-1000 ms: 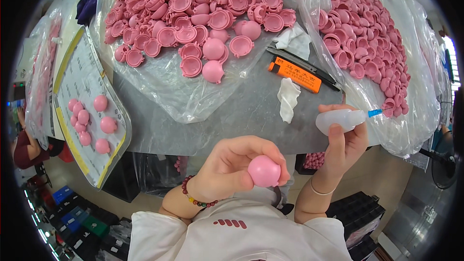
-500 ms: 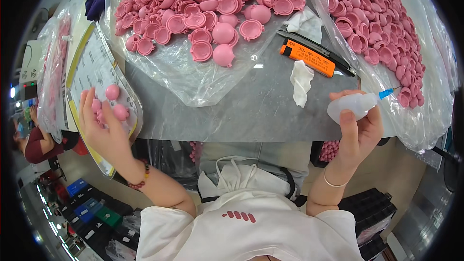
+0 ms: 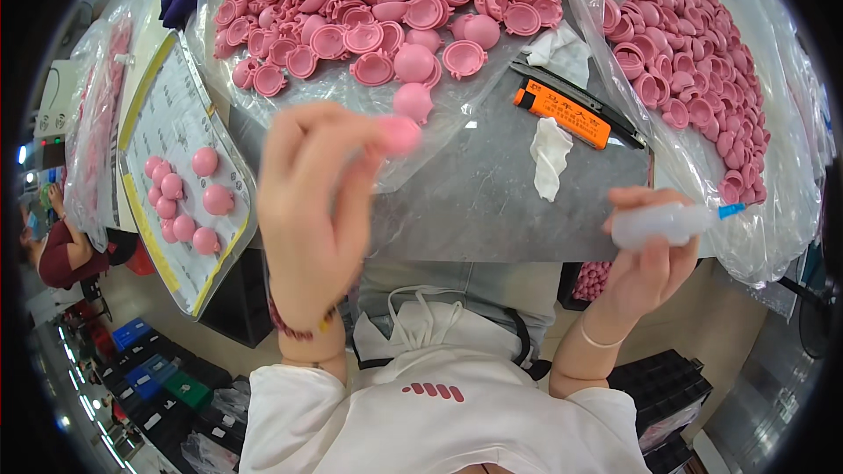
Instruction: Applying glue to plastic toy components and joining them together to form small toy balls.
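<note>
I am raising my left hand (image 3: 320, 211), pinching a pink shell (image 3: 399, 134); my right hand (image 3: 645, 254) is gripping a bottle (image 3: 663, 224) past the tabletop (image 3: 492, 202) edge.

Grey table (image 3: 492, 202), pink-shell bags (image 3: 351, 88), orange lighter (image 3: 562, 112), perhaps tissue (image 3: 551, 154)

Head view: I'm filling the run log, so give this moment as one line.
left hand: pinches small pink plastic piece | right hand: grips translucent squeeze bottle with blue tip | grey tabletop: pink shell heaps
</note>
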A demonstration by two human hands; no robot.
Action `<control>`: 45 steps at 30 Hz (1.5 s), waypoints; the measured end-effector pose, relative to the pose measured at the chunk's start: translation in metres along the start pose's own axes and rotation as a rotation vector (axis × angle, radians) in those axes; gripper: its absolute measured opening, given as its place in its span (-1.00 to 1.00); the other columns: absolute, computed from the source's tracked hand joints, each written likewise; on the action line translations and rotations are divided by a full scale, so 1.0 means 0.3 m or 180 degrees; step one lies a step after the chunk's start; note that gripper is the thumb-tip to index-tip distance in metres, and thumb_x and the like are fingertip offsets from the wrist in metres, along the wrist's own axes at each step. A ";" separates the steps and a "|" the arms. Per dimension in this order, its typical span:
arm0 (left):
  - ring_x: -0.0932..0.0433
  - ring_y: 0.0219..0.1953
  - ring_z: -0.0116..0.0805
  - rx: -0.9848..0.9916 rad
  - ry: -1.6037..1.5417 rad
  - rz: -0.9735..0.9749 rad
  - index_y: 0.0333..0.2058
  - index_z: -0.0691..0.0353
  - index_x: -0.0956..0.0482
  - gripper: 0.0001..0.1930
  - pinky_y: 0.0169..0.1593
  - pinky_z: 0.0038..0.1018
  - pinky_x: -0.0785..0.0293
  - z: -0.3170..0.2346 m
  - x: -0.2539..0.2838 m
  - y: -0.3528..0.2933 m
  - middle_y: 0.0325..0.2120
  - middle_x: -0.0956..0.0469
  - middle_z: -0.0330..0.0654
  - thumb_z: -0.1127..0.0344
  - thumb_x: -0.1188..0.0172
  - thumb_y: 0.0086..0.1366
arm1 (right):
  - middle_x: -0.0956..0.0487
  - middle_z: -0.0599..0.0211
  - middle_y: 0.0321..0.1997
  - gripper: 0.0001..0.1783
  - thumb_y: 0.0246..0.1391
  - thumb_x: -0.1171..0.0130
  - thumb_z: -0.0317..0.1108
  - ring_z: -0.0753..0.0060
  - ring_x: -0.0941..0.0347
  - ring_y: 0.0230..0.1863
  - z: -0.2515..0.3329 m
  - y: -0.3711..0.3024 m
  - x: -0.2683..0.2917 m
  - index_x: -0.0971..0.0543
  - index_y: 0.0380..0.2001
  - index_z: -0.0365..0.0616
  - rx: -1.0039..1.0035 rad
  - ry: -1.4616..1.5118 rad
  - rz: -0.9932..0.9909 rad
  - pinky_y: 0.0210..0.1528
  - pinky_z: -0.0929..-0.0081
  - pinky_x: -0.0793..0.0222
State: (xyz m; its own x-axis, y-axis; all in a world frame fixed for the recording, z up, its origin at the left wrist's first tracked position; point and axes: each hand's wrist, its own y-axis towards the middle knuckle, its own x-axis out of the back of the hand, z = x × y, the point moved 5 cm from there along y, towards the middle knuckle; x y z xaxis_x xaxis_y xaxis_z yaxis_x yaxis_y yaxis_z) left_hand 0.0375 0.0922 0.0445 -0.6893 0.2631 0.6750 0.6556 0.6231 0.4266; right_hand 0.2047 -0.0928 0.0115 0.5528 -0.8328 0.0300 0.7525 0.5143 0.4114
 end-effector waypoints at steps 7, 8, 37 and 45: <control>-0.49 -0.35 -0.23 -0.0492 -0.1209 0.0473 -0.42 0.30 -0.48 -0.76 -0.31 -0.50 -0.40 -0.108 -0.120 -0.144 -0.27 -0.45 0.01 0.60 -0.16 -0.19 | -0.46 -0.18 -0.33 -0.60 -0.04 0.01 -0.25 0.28 -0.46 -0.45 0.065 -0.113 -0.201 -0.19 -0.26 -0.35 -0.1213 0.1774 0.0550 -0.40 0.48 -0.41; -0.48 -0.30 -0.26 -0.0310 -0.1813 0.0665 -0.38 0.33 -0.44 -0.78 -0.25 -0.49 -0.38 -0.099 -0.137 -0.148 -0.25 -0.44 0.06 0.58 -0.12 -0.10 | -0.46 -0.18 -0.33 -0.60 -0.04 0.01 -0.25 0.28 -0.46 -0.45 0.060 -0.114 -0.190 -0.19 -0.26 -0.35 -0.1213 0.1753 0.0525 -0.40 0.48 -0.41; -0.45 -0.19 -0.20 0.1269 -0.4617 0.0879 -0.11 0.44 -0.18 -0.61 -0.12 -0.36 -0.43 -0.098 -0.195 -0.214 -0.11 -0.28 0.19 0.60 -0.03 0.05 | -0.25 0.37 -0.66 -0.36 -0.02 0.16 0.17 0.53 -0.12 -0.68 0.212 -0.060 -0.134 -0.41 -0.36 -0.33 0.1268 -0.0376 0.1214 -0.74 0.62 0.11; -0.45 -0.19 -0.21 0.1137 -0.4444 0.0897 -0.14 0.42 -0.23 -0.60 -0.11 -0.41 -0.40 -0.111 -0.180 -0.203 -0.13 -0.31 0.22 0.59 -0.11 0.01 | -0.25 0.38 -0.67 -0.35 0.00 0.19 0.14 0.54 -0.11 -0.68 0.220 -0.051 -0.118 -0.41 -0.34 -0.37 0.1428 -0.0318 0.0981 -0.73 0.62 0.11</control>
State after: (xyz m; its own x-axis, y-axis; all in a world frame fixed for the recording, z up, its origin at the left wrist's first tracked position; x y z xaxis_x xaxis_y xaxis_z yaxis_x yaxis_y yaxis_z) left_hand 0.0451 0.0155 0.0020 -0.4226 0.7579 -0.4970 0.8497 0.5221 0.0737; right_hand 0.1500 -0.0847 0.0643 0.6702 -0.6841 0.2877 0.3227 0.6177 0.7171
